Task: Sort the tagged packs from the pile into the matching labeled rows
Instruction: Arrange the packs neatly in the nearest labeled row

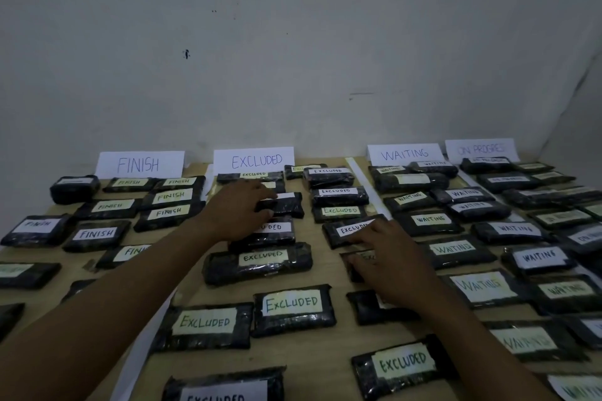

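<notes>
Nearest pack (224, 389) "EXCLUDED"; left hand (237, 212) around farther pack (291, 205), right hand (391, 265) flat.

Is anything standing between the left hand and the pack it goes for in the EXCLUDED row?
Nothing visible does. The left hand holds the left end of the pack, in the row below the EXCLUDED sign. The right hand rests on a second pack, off to the side.

A pale wall (293, 42) — dotted with dark scuff marks — rises behind the tan wooden tabletop (299, 352).
</notes>
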`<state>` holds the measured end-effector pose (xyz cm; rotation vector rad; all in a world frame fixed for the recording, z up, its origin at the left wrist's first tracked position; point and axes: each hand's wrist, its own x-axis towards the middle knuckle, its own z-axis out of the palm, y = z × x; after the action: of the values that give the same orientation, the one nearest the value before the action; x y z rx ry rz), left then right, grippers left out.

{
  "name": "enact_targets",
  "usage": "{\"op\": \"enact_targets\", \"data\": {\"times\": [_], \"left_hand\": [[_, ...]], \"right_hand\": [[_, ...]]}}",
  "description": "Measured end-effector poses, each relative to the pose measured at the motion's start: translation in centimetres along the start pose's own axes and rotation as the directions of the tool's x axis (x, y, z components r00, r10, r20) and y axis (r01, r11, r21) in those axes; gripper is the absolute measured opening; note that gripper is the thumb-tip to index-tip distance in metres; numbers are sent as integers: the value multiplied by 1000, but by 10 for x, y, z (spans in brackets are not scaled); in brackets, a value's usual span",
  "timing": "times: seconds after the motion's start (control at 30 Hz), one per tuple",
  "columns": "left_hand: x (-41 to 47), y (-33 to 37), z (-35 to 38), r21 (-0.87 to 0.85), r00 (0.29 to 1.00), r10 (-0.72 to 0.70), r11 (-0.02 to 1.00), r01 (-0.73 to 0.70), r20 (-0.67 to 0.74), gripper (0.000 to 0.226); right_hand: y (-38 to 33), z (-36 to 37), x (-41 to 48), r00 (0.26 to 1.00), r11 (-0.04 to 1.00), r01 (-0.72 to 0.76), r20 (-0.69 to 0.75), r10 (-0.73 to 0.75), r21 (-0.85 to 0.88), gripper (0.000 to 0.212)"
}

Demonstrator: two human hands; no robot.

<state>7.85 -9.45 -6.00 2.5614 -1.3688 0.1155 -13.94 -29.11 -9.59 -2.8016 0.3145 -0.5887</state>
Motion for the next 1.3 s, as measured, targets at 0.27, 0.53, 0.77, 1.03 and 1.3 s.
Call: {"op": "enact_targets", "data": {"times": [0.27,0.53,0.77,1.03,1.3], "left_hand": [[-16,-23,-3,-53,997,-52,997,55,57,31],[-11,-25,-6,-27,997,-63,998,64,38,47],[-10,-2,8,-52,996,37,998,-32,79,39],[-33,9,6,-42,987,134,990,-138,-91,54],[-65,19,12,-83,968,249,966,-246,37,41]], "right_hand": [[2,4,-2,1000,1000,27,-7,-27,-5,31],[2,3,-3,1000,1000,21,-1,-21,0,27],[4,1,-4,999,1000,23,-25,-22,19,26],[3,-1,-3,1000,999,3,-7,-3,34,28],[2,-4,-5,1000,999,-8,-2,8,51,27]]}}
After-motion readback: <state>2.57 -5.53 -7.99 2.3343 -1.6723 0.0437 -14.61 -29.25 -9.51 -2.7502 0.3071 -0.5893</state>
